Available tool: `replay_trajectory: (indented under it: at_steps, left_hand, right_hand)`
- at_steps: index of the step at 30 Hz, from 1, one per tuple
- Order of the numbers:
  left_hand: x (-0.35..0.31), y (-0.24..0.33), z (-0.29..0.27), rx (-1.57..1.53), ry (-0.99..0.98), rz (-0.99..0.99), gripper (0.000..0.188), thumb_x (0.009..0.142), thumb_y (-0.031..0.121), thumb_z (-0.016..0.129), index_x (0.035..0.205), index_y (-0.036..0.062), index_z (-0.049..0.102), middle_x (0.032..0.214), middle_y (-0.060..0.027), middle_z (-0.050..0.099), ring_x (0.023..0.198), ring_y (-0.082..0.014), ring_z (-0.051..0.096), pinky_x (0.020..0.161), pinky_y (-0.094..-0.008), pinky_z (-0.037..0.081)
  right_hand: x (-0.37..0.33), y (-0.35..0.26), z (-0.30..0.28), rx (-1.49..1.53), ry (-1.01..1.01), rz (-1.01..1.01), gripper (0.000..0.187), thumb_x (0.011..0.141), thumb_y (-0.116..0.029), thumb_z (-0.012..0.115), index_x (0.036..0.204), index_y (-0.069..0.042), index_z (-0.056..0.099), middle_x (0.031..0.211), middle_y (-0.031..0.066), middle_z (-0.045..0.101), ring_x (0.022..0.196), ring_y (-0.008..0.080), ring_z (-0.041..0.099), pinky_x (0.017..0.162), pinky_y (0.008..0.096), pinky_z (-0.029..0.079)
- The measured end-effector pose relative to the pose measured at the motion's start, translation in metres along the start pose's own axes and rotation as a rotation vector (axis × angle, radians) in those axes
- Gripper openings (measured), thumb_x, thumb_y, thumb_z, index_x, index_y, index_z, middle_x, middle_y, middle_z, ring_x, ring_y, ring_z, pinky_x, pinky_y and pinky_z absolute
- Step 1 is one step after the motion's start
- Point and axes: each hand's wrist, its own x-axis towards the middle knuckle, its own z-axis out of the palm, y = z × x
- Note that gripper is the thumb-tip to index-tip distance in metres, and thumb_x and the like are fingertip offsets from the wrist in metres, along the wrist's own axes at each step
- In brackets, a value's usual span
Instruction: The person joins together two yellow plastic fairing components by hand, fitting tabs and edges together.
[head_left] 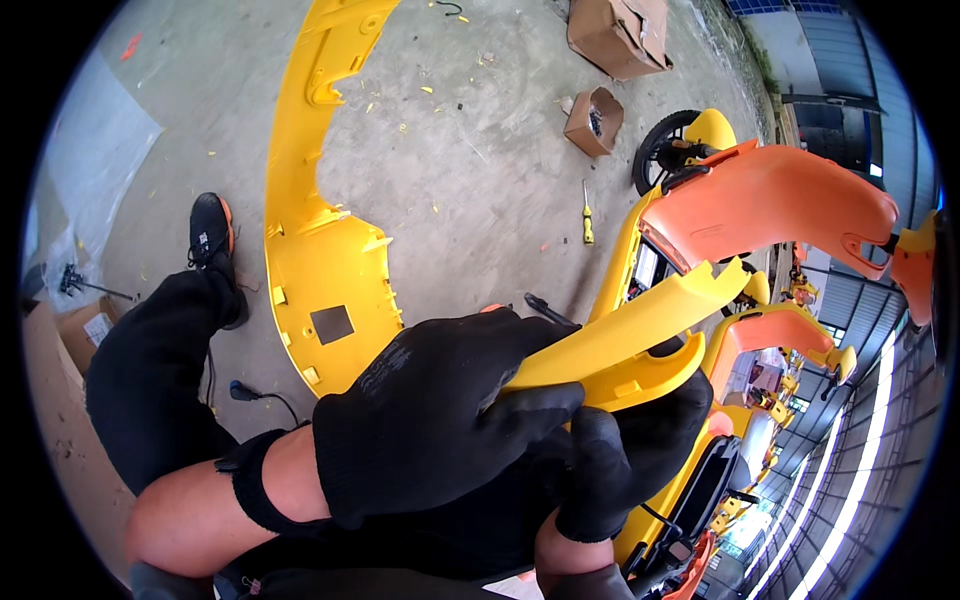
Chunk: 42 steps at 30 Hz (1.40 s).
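Observation:
Both of my hands wear black gloves. My left hand [430,410] pinches the left end of a curved yellow plastic trim piece [620,325] between thumb and fingers. My right hand [650,450] is closed around the lower right part of this piece, which spreads into two arms toward the right. A large yellow plastic panel [300,270] with clips along its edges and a square cut-out stretches from behind my left hand toward the far left. Whether my left hand touches this panel is hidden.
To the right stand yellow and orange scooters, one with an orange body panel [760,205]. On the concrete floor lie a yellow-handled screwdriver [587,215], a small box of hardware [594,122] and a larger cardboard box [620,38]. Plastic sheeting [95,150] lies at left.

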Motion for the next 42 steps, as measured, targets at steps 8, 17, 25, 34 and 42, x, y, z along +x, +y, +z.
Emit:
replay_trajectory:
  at_steps: [8, 17, 25, 34, 42]
  left_hand:
    - [0.002, -0.004, -0.001, 0.04, -0.04, 0.076, 0.035, 0.088, 0.021, 0.075, 0.113, -0.001, 0.062, 0.093, -0.0131, 0.071, 0.082, -0.0246, 0.069, 0.076, -0.033, 0.053]
    - [0.001, -0.005, 0.0, 0.066, -0.087, 0.132, 0.053, 0.079, 0.023, 0.084, 0.12, 0.0002, 0.059, 0.106, -0.0164, 0.068, 0.094, -0.0309, 0.068, 0.084, -0.0357, 0.053]
    - [-0.002, -0.004, 0.0, 0.137, -0.053, 0.105, 0.051, 0.076, 0.02, 0.086, 0.116, -0.0001, 0.062, 0.102, -0.0157, 0.069, 0.089, -0.0312, 0.069, 0.082, -0.0359, 0.054]
    - [0.002, 0.013, -0.002, 0.138, 0.015, -0.057, 0.049, 0.074, 0.014, 0.084, 0.116, -0.0002, 0.063, 0.102, -0.0166, 0.07, 0.09, -0.0312, 0.071, 0.079, -0.0353, 0.055]
    - [-0.009, 0.015, -0.011, 0.102, -0.011, -0.297, 0.051, 0.076, 0.016, 0.084, 0.118, -0.001, 0.062, 0.106, -0.0109, 0.07, 0.095, -0.0208, 0.068, 0.086, -0.0309, 0.054]
  right_hand:
    - [0.004, 0.005, -0.004, -0.073, -0.013, -0.076, 0.077, 0.068, -0.023, 0.093, 0.128, -0.003, 0.048, 0.121, 0.0122, 0.057, 0.11, 0.0241, 0.062, 0.093, 0.0337, 0.054]
    - [0.006, 0.004, -0.01, -0.109, -0.07, -0.121, 0.077, 0.067, -0.028, 0.094, 0.125, -0.004, 0.05, 0.122, 0.0125, 0.055, 0.11, 0.0259, 0.061, 0.093, 0.0347, 0.052]
    - [0.004, 0.003, -0.005, -0.13, -0.098, -0.112, 0.076, 0.068, -0.028, 0.093, 0.126, -0.002, 0.052, 0.124, 0.0133, 0.055, 0.114, 0.0275, 0.059, 0.096, 0.0381, 0.051]
    - [0.024, 0.011, 0.006, 0.403, -0.247, 0.238, 0.07, 0.078, -0.01, 0.079, 0.138, 0.0, 0.046, 0.129, 0.0132, 0.052, 0.123, 0.0256, 0.054, 0.102, 0.0379, 0.046]
    - [0.04, 0.019, 0.002, 0.618, -0.555, 0.21, 0.046, 0.087, -0.011, 0.073, 0.128, 0.003, 0.056, 0.115, 0.0093, 0.061, 0.107, 0.017, 0.06, 0.093, 0.032, 0.048]
